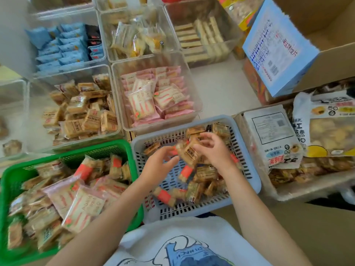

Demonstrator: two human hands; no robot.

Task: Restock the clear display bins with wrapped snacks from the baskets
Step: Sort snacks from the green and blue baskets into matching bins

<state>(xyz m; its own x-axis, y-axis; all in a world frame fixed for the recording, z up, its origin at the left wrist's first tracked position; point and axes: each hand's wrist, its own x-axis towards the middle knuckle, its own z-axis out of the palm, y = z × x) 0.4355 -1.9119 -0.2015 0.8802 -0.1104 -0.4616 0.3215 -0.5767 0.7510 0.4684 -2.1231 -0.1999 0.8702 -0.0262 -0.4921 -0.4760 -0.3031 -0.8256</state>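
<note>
Both hands, left hand [160, 162] and right hand [213, 150], meet over the slotted basket [247, 169]; a second basket [11, 181] lies left of them, clear bins [194, 104] beyond, opened cartons [272, 189] to their right
</note>
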